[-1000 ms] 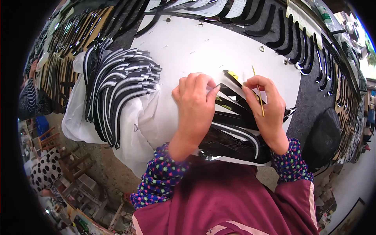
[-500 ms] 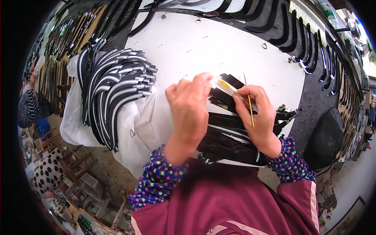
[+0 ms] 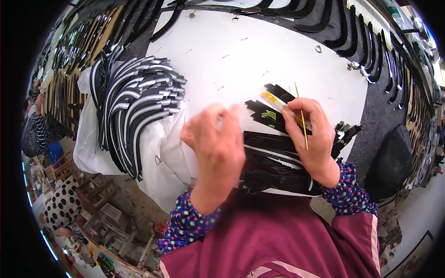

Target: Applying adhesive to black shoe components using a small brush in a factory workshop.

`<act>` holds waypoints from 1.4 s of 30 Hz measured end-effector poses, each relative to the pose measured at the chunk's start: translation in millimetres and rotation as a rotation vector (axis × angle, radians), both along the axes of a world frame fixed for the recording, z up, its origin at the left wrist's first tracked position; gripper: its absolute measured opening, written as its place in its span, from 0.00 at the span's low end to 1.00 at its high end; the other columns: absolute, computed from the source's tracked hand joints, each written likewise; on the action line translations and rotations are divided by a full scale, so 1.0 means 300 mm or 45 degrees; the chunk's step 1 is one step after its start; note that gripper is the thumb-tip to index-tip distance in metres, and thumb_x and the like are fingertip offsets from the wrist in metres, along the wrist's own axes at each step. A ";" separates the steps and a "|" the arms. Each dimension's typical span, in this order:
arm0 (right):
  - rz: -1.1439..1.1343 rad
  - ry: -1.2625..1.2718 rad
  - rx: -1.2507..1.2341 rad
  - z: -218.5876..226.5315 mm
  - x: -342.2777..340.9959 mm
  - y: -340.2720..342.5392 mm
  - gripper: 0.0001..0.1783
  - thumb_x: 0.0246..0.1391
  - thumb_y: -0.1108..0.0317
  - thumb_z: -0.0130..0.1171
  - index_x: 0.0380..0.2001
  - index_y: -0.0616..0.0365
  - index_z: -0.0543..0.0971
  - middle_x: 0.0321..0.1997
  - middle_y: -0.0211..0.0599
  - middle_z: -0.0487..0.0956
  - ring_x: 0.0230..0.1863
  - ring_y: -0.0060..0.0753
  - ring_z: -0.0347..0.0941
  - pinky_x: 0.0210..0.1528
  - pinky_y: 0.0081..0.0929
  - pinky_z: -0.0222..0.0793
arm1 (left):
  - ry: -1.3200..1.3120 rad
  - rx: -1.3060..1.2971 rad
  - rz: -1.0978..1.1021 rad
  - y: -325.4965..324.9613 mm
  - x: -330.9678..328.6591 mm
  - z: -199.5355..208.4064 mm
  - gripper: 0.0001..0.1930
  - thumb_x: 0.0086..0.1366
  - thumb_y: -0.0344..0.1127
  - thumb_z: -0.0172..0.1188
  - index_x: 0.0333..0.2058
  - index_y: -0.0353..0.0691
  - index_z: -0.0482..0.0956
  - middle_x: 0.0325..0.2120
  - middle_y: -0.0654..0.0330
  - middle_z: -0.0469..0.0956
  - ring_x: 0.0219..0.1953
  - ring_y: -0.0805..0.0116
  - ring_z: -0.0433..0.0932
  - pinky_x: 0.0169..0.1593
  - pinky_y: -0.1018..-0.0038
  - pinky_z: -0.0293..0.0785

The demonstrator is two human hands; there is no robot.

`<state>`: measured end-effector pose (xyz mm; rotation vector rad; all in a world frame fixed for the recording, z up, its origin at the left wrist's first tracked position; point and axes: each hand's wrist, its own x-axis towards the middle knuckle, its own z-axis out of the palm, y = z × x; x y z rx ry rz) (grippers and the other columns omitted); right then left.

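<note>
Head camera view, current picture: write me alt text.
A person's right hand holds a thin yellow stick above dark strips on a white board; the left hand, blurred, is to their left. Curved black-and-white strips lie heaped farther left.

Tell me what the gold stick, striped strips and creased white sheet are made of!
The gold-coloured stick may be smooth metal or varnished wood; its yellowish colour leaves that open. The striped strips look like smooth plastic or rubber, judging by their even curves. The white sheet, soft and dull, seems thin plastic or cloth, given its creases.
</note>
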<state>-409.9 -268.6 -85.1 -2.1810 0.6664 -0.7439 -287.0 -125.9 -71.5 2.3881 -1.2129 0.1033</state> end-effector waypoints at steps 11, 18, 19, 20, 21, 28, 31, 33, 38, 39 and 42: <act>0.239 -0.038 -0.131 0.003 0.019 0.007 0.16 0.47 0.86 0.68 0.40 0.66 0.77 0.37 0.44 0.79 0.35 0.43 0.76 0.36 0.32 0.74 | -0.127 0.081 -0.168 0.047 -0.041 -0.074 0.22 0.63 0.29 0.56 0.56 0.51 0.82 0.46 0.65 0.73 0.44 0.73 0.73 0.63 0.58 0.51; 0.245 -0.019 -0.226 0.004 0.033 0.006 0.17 0.44 0.88 0.68 0.39 0.67 0.78 0.36 0.45 0.79 0.32 0.42 0.76 0.34 0.31 0.74 | -0.122 0.073 -0.154 0.049 -0.042 -0.069 0.20 0.64 0.31 0.57 0.54 0.49 0.83 0.48 0.66 0.74 0.44 0.74 0.72 0.64 0.57 0.50; 0.238 -0.021 -0.234 0.003 0.034 0.006 0.17 0.44 0.88 0.68 0.39 0.67 0.78 0.35 0.45 0.79 0.31 0.42 0.76 0.34 0.31 0.74 | -0.142 0.063 -0.157 0.048 -0.042 -0.070 0.19 0.64 0.31 0.57 0.54 0.49 0.83 0.49 0.68 0.75 0.44 0.74 0.72 0.64 0.58 0.51; 0.239 -0.017 -0.234 0.003 0.035 0.005 0.17 0.44 0.88 0.68 0.39 0.67 0.78 0.35 0.45 0.79 0.31 0.42 0.76 0.34 0.31 0.74 | -0.162 0.052 -0.161 0.048 -0.042 -0.071 0.19 0.64 0.31 0.57 0.53 0.48 0.84 0.51 0.69 0.76 0.44 0.74 0.72 0.64 0.58 0.52; 0.240 -0.019 -0.241 0.002 0.035 0.004 0.17 0.44 0.88 0.68 0.39 0.67 0.78 0.35 0.45 0.79 0.31 0.42 0.76 0.34 0.31 0.74 | -0.158 0.052 -0.161 0.048 -0.042 -0.073 0.19 0.64 0.31 0.57 0.53 0.48 0.84 0.51 0.69 0.76 0.44 0.74 0.72 0.64 0.58 0.52; 0.220 -0.001 -0.222 0.004 0.037 0.005 0.17 0.44 0.88 0.69 0.39 0.67 0.78 0.35 0.45 0.79 0.31 0.41 0.76 0.33 0.31 0.74 | -0.199 0.042 -0.209 0.048 -0.039 -0.080 0.17 0.63 0.33 0.59 0.50 0.50 0.85 0.55 0.74 0.79 0.45 0.77 0.72 0.62 0.60 0.53; 0.228 0.010 -0.237 0.006 0.038 0.007 0.17 0.44 0.88 0.68 0.39 0.67 0.78 0.35 0.45 0.79 0.31 0.42 0.76 0.32 0.31 0.74 | -0.218 0.083 -0.214 0.046 -0.038 -0.072 0.16 0.64 0.33 0.59 0.50 0.51 0.85 0.56 0.75 0.79 0.46 0.77 0.71 0.62 0.60 0.53; 0.239 0.000 -0.249 0.004 0.037 0.007 0.17 0.44 0.88 0.68 0.38 0.67 0.78 0.35 0.45 0.79 0.31 0.42 0.76 0.32 0.31 0.74 | -0.228 0.108 -0.214 0.046 -0.039 -0.070 0.16 0.64 0.34 0.58 0.49 0.51 0.85 0.56 0.75 0.79 0.46 0.77 0.71 0.61 0.60 0.53; 0.245 -0.006 -0.287 0.001 0.037 0.007 0.17 0.43 0.89 0.68 0.38 0.67 0.78 0.35 0.45 0.79 0.31 0.42 0.76 0.32 0.31 0.73 | -0.248 0.125 -0.212 0.041 -0.040 -0.070 0.14 0.64 0.35 0.58 0.48 0.53 0.84 0.56 0.76 0.80 0.46 0.77 0.71 0.61 0.61 0.53; 0.249 -0.005 -0.286 0.002 0.037 0.006 0.17 0.42 0.89 0.68 0.38 0.67 0.78 0.35 0.45 0.79 0.31 0.42 0.76 0.32 0.31 0.73 | -0.248 0.126 -0.212 0.041 -0.041 -0.071 0.14 0.64 0.35 0.58 0.48 0.53 0.84 0.56 0.76 0.80 0.46 0.77 0.71 0.61 0.61 0.53; 0.249 0.001 -0.284 0.003 0.036 0.006 0.17 0.42 0.89 0.68 0.38 0.67 0.78 0.35 0.45 0.79 0.31 0.42 0.76 0.32 0.31 0.73 | -0.254 0.130 -0.210 0.041 -0.042 -0.072 0.13 0.64 0.36 0.58 0.47 0.54 0.84 0.56 0.76 0.80 0.45 0.77 0.70 0.61 0.61 0.53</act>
